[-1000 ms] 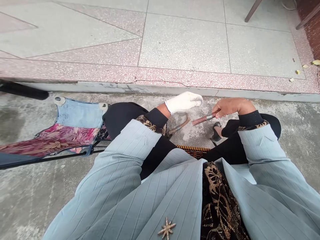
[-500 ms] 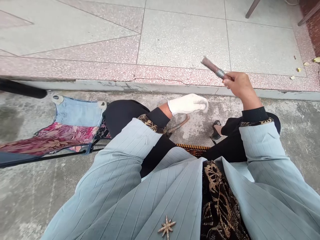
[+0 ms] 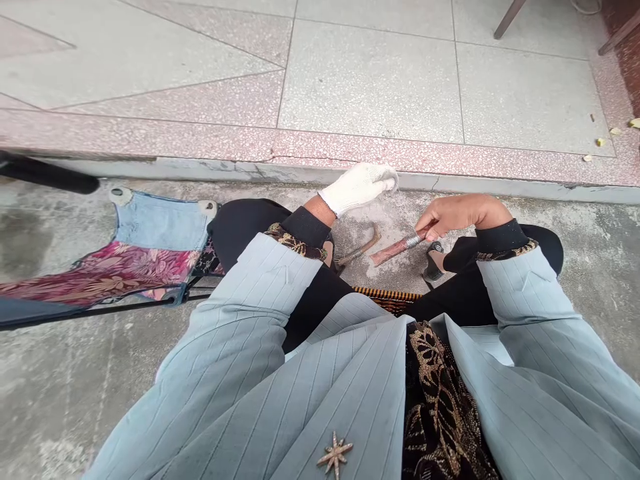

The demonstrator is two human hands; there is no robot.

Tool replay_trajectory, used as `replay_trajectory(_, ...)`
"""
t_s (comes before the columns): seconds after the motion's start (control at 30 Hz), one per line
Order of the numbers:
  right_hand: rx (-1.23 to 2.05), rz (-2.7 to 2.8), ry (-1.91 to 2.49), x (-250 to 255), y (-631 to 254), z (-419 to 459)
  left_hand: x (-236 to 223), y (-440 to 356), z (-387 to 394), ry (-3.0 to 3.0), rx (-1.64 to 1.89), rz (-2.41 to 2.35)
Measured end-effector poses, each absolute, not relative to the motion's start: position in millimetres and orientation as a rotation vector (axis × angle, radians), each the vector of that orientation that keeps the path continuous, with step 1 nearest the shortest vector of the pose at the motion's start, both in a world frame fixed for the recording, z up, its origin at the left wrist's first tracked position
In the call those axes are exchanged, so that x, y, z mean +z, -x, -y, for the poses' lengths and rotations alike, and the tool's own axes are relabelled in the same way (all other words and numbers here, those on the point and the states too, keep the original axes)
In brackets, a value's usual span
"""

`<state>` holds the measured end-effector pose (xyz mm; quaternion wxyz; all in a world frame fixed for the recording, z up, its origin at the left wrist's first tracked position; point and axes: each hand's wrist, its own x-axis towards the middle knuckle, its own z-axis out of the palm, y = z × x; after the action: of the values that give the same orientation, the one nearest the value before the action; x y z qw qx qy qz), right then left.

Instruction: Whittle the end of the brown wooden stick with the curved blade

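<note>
My right hand (image 3: 463,217), bare, is closed round one end of a reddish-brown wooden stick (image 3: 390,252). Silvery wire (image 3: 412,240) is wound in a tight coil on the stick beside my fingertips. The stick's free end points left and down, toward my lap. My left hand (image 3: 357,187) wears a white knit glove, and its fingers are curled closed. From the glove a faint, thin strand runs down toward the coil; it looks like the same wire, and the grip on it is hidden. Both hands are apart, above the ground between my knees.
A bent wooden piece (image 3: 363,247) lies on the concrete between my feet. To the left stands a folding chair with a patched fabric seat (image 3: 160,223). A low tiled step (image 3: 370,93) runs across in front, with a metal leg (image 3: 509,18) on it and leaf scraps at right.
My right hand has come down and turned, swinging the stick from pointing up-left to pointing down-left. My gloved left hand has risen slightly and moved a little left.
</note>
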<state>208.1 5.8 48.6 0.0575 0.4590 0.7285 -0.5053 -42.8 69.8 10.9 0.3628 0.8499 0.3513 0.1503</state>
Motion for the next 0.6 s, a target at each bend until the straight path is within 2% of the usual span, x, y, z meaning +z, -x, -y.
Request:
replay_trajectory(0.1, -1.582, -2.331, -1.522, 69, -216, -3, 2, 39, -72, -2.190, 0.353, -0.957)
replay_trajectory(0.2, -1.581, -2.577, -2.127, 76, -227, -6, 0, 31, -63, -2.081, 0.311, -0.861)
replay_trajectory(0.27, -1.431, -2.580, -2.530, 70, -232, -12, 2, 25, -53, -1.954, 0.242, -0.712)
replay_trajectory(0.33, -1.204, -2.465, -2.691, 60, -234, -19, 5, 21, -44, -1.862, 0.171, -0.574)
replay_trajectory(0.4, -0.938, -2.367, -2.666, 49, -234, -24, 7, 21, -39, -1.827, 0.133, -0.485)
replay_trajectory(0.47, -0.807, -2.327, -2.480, 38, -231, -26, 9, 23, -38, -1.850, 0.129, -0.466)
replay_trajectory(0.6, -1.035, -2.318, -2.037, 26, -224, -19, 12, 33, -46, -1.969, 0.248, -0.595)
